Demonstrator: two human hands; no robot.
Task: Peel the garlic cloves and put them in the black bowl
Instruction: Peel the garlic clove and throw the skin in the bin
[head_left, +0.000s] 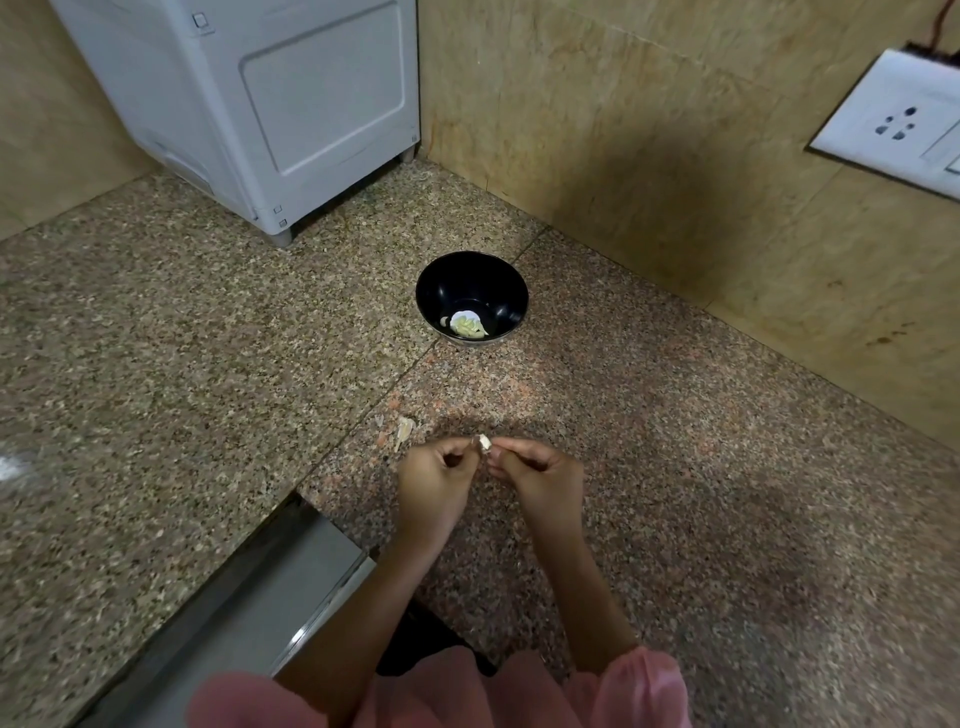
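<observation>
Spanning the whole view, a speckled granite counter (156, 338) meets tan wall tiles in a corner. A white appliance (270, 104) stands at the back left, and a wall socket (898, 124) sits at far right. A black bowl (498, 291) rests near the corner, well beyond the hands, with a few peeled cloves (470, 326) in its bottom. Nearer the viewer, the left hand (434, 483) and right hand (540, 475) meet at the fingertips. Both pinch one small garlic clove (484, 442), apparently so one steadies it while the other strips skin. Loose skins (404, 430) lie just left of the hands, likely dropped where they came off.
</observation>
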